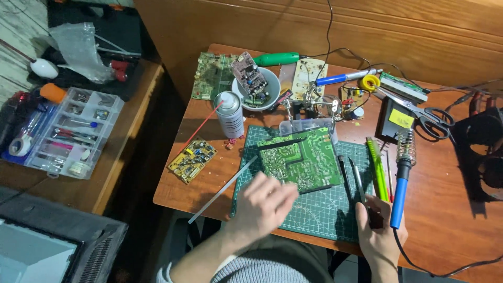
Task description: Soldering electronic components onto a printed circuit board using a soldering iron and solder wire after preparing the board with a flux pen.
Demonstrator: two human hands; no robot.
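Green and tilted, the circuit board [300, 159] lies on the cutting mat [319, 207], its long axis running from lower left up to upper right, solder side up. I see my left hand [264, 202] at its near left corner, fingers curled and blurred, touching the board's edge; I cannot tell whether it grips anything. A thin metal strip [222, 190] lies slantwise just left of that hand, pointing up toward the board. My right hand [376, 230] is clenched around a dark tool [359, 183] whose shaft points away from me, along the board's right side. A blue soldering iron [401, 191] lies just right of it, tip pointing away from me.
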